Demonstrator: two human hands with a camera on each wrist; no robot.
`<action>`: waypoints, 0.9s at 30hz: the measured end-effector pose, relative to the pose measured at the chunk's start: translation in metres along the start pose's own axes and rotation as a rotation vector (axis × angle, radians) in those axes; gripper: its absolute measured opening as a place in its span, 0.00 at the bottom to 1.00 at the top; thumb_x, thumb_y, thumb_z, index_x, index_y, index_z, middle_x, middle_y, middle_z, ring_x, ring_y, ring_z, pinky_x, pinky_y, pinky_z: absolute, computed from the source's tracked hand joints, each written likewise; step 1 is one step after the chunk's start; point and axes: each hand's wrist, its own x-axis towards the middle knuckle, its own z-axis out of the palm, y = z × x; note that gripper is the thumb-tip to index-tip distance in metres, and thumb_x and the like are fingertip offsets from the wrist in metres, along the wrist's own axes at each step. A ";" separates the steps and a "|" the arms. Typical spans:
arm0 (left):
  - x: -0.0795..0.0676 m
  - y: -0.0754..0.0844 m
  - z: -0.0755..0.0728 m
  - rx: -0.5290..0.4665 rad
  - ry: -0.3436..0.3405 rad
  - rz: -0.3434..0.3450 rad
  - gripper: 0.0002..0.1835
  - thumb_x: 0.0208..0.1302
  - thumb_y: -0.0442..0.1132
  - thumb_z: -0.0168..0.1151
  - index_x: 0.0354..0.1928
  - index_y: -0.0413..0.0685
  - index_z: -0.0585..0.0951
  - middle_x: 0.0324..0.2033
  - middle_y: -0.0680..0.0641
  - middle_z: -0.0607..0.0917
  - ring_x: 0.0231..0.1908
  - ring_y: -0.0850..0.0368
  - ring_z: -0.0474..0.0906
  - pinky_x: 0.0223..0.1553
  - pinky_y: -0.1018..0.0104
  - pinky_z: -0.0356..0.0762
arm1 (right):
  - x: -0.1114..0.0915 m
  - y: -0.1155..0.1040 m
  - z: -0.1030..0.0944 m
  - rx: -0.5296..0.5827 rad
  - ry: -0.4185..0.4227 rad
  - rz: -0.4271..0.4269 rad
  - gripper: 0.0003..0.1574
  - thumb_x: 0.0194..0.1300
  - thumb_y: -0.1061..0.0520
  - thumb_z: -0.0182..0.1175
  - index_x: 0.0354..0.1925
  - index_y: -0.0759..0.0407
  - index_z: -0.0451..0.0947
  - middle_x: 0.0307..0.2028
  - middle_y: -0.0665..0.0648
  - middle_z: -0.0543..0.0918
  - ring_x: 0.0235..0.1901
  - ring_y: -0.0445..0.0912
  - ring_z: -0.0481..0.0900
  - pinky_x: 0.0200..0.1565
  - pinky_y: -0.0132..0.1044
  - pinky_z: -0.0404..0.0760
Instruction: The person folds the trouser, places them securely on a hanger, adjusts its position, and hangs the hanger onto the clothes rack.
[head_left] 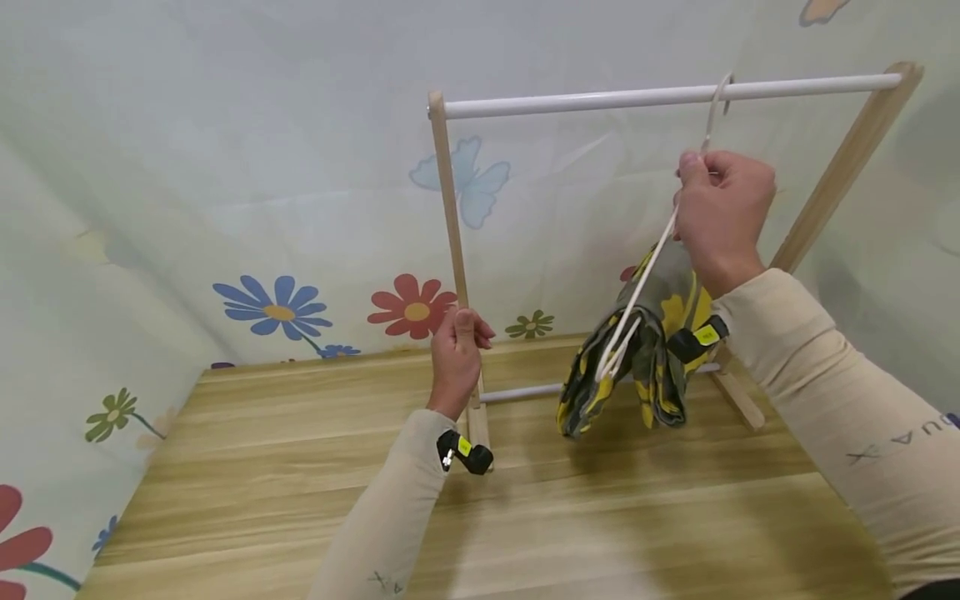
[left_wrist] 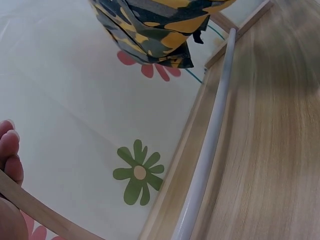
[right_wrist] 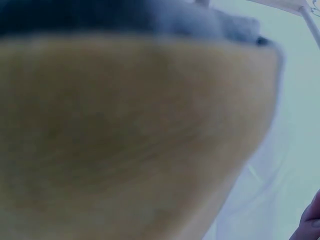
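Note:
In the head view my right hand (head_left: 723,208) pinches a white clothes hanger (head_left: 640,290) just below its hook. The hook loops over the white top rail (head_left: 562,103) of a wooden-framed clothes rack. A camouflage garment (head_left: 667,283) in grey, dark and yellow hangs folded over the hanger, its lower end above the tabletop. My left hand (head_left: 457,358) grips the rack's left wooden post (head_left: 450,200) low down, and fingers (left_wrist: 9,145) show beside that post in the left wrist view. Blurred cloth (right_wrist: 125,135) fills most of the right wrist view.
The rack stands on a wood-grain table (head_left: 300,467) close to the back wall. A white lower rail (head_left: 521,392) joins its two sides near the tabletop. The right wooden post (head_left: 847,167) leans behind my right forearm. Flowers and butterflies decorate the wall covering (head_left: 300,167).

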 end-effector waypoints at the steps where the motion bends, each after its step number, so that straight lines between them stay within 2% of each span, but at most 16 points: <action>1: -0.001 0.000 0.000 -0.002 -0.003 -0.004 0.26 0.83 0.55 0.39 0.39 0.42 0.77 0.32 0.38 0.85 0.33 0.37 0.82 0.39 0.64 0.83 | 0.000 0.000 0.000 0.002 0.002 -0.007 0.23 0.78 0.47 0.57 0.51 0.64 0.86 0.23 0.41 0.82 0.18 0.38 0.73 0.20 0.27 0.74; 3: -0.002 -0.001 0.000 -0.006 -0.005 -0.007 0.26 0.84 0.54 0.39 0.39 0.41 0.77 0.32 0.38 0.84 0.31 0.41 0.82 0.39 0.64 0.83 | -0.001 0.000 0.001 0.016 0.002 -0.018 0.22 0.78 0.48 0.58 0.50 0.66 0.86 0.21 0.41 0.82 0.17 0.37 0.73 0.20 0.27 0.74; 7: -0.006 -0.002 0.001 0.001 0.009 -0.013 0.27 0.85 0.51 0.37 0.38 0.39 0.77 0.30 0.37 0.83 0.27 0.52 0.79 0.35 0.70 0.79 | -0.002 0.000 0.002 0.017 -0.012 -0.033 0.22 0.79 0.49 0.57 0.50 0.66 0.85 0.23 0.41 0.82 0.17 0.37 0.73 0.21 0.27 0.75; 9: -0.007 -0.002 0.001 0.009 0.014 -0.010 0.26 0.85 0.50 0.37 0.37 0.39 0.78 0.30 0.37 0.83 0.27 0.53 0.78 0.34 0.71 0.77 | -0.003 0.001 0.002 0.008 -0.011 -0.033 0.22 0.79 0.48 0.57 0.51 0.66 0.85 0.24 0.41 0.82 0.18 0.38 0.73 0.21 0.26 0.75; 17: -0.003 0.000 0.000 0.009 0.015 0.008 0.26 0.85 0.49 0.37 0.37 0.38 0.77 0.30 0.36 0.84 0.28 0.40 0.79 0.34 0.67 0.79 | 0.004 0.011 0.008 -0.068 0.017 -0.138 0.24 0.79 0.45 0.56 0.49 0.64 0.86 0.18 0.41 0.75 0.19 0.38 0.70 0.24 0.29 0.69; 21: -0.002 -0.002 -0.002 0.010 0.020 0.015 0.26 0.84 0.51 0.38 0.37 0.39 0.78 0.30 0.36 0.84 0.28 0.42 0.79 0.34 0.69 0.79 | 0.007 0.019 0.013 -0.136 0.050 -0.198 0.26 0.80 0.44 0.55 0.47 0.65 0.86 0.18 0.41 0.71 0.23 0.40 0.67 0.27 0.31 0.64; 27: -0.003 -0.003 -0.004 0.016 0.006 0.018 0.28 0.83 0.55 0.37 0.37 0.40 0.77 0.30 0.38 0.83 0.28 0.45 0.79 0.34 0.69 0.79 | 0.006 0.025 0.016 -0.171 0.083 -0.215 0.27 0.80 0.42 0.53 0.49 0.64 0.85 0.19 0.42 0.69 0.24 0.40 0.65 0.27 0.32 0.62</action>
